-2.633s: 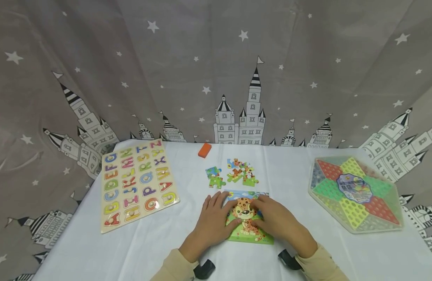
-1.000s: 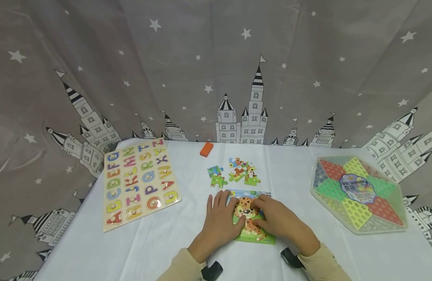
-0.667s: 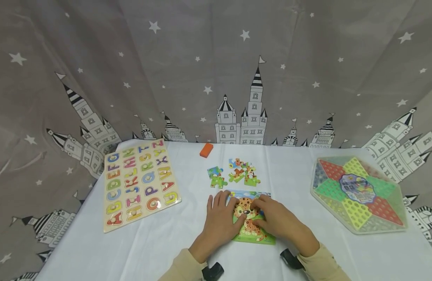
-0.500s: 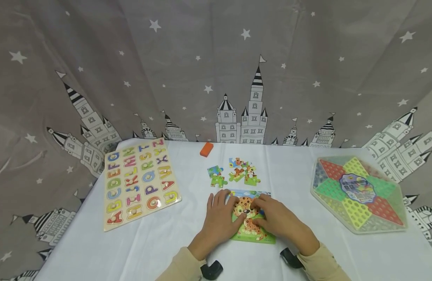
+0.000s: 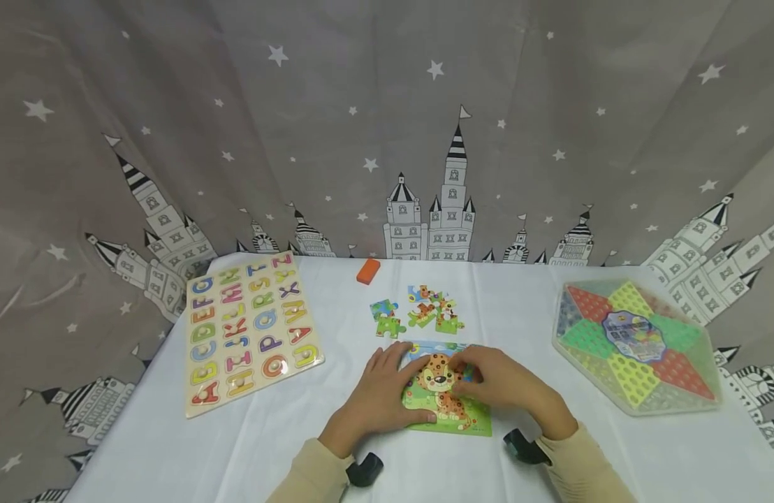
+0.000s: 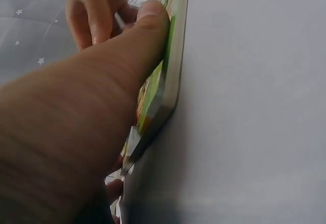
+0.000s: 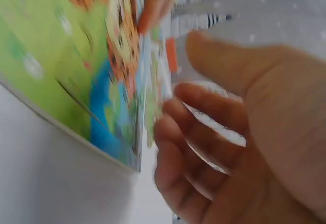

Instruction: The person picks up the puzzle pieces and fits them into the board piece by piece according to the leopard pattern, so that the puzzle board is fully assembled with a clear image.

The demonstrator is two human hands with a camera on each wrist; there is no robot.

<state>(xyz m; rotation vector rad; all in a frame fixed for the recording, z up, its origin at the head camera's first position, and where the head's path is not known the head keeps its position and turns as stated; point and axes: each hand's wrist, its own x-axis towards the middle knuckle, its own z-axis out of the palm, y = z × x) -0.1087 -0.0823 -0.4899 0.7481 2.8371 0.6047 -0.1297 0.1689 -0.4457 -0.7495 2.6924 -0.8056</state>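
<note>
A jigsaw puzzle [image 5: 439,381] with a spotted leopard cub on green grass lies before me, its picture filled in. On its left side rests my left hand [image 5: 376,395], fingers spread past the edge and thumb on the lower part; the left wrist view shows that thumb [image 6: 150,23] flat on the board's margin. My right hand [image 5: 509,384] hovers at the puzzle's right side. In the right wrist view its thumb and loosely bent fingers [image 7: 170,168] are apart, nothing between them. Behind the board lie several loose puzzle pieces [image 5: 388,326].
At the left is a wooden alphabet board [image 5: 251,328] with colourful knobbed letters. A hexagonal clear box [image 5: 638,346] with a star-shaped game board sits at the right. An orange block [image 5: 368,271] lies near the back edge of the white tablecloth [image 5: 267,447].
My left thumb has slid from the cub's chest down to the lower part of the puzzle. The right hand has lifted slightly off the board, its thumb and fingers parting.
</note>
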